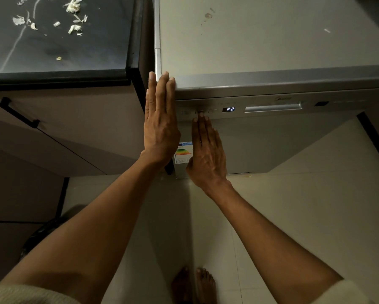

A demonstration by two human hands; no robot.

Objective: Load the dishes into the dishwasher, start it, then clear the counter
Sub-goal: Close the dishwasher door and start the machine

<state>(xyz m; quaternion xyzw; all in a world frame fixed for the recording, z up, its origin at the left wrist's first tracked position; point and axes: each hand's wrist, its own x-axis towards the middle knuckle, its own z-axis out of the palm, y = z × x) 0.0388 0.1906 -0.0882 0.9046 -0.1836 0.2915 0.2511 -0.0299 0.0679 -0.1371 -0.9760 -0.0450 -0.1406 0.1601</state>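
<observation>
Both hands flat at the dishwasher [272,139] front, door shut, display [228,109] read P2.

Left hand [160,126] lay open, fingers straight, tips on the top's front-left corner edge, holding nothing. Right hand [207,154] open too, one fingertip at the middle button [200,111]. Narrow gap separated dishwasher from dark counter [59,51], scraps [73,6] on it. Pale tile floor [294,205] open below.

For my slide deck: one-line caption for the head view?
Right hand presses a dishwasher panel button beside the P2 display; left hand rests flat at its top corner.
</observation>
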